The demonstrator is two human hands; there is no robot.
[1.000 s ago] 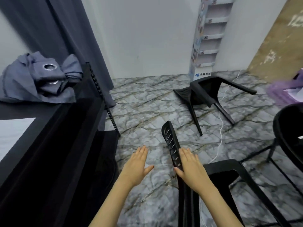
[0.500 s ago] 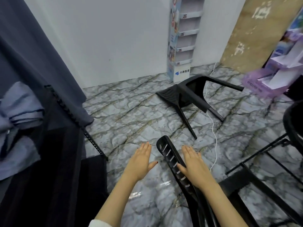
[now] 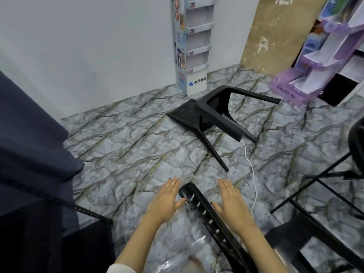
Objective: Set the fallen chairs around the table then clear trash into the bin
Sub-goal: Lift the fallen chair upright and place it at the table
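Observation:
A black plastic chair (image 3: 214, 113) lies on its side on the marble floor near the far wall, legs pointing right. Close below me stands another black chair; its slatted backrest (image 3: 199, 203) rises between my hands. My left hand (image 3: 167, 200) hovers flat just left of the backrest's top, thumb close to it. On the backrest's right side is my right hand (image 3: 230, 201), fingers spread, thumb near the edge. Neither hand grips anything. The table's dark cloth (image 3: 29, 154) fills the left side.
A white cable (image 3: 250, 168) trails across the floor from the wall past the fallen chair. A tall white cardboard display (image 3: 192, 46) stands against the wall, a purple one (image 3: 315, 62) at the right. Black chair legs (image 3: 325, 180) cross the right edge.
My view has swung right and down: the table and bundled cloth slid out to the left, the purple display came in. My right hand came off the backrest; both hands now flank it.

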